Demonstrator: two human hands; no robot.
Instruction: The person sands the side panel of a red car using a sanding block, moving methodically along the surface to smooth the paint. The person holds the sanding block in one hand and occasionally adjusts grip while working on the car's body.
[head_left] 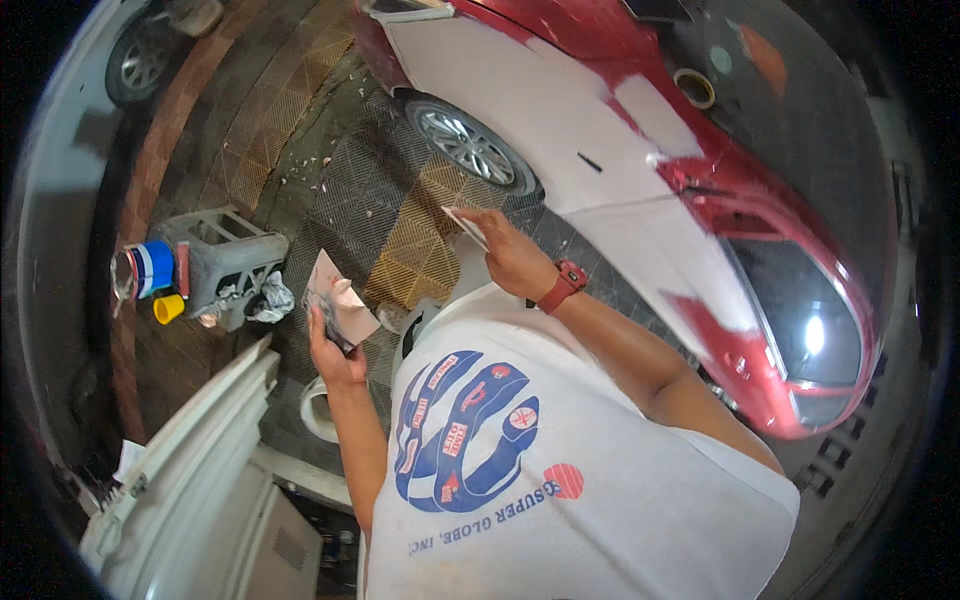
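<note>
Car-body repair workshop or garage, by the look of it; could not tell whether a business or a home one. Strongest sign: a red car [600, 200] beyond and right of the right hand [515, 255], its panels covered in broad pale patches resembling filler or primer. Roll of tape [708, 97] rested on the car, farther off. Left hand [340, 352] held a flat sheet [325, 285] bearing pale paste. Left of that hand: stained grey stool [215, 265], blue-and-white can [152, 268] at its far side. Patterned floor tiles [345, 205] ahead, scattered with debris.
</note>
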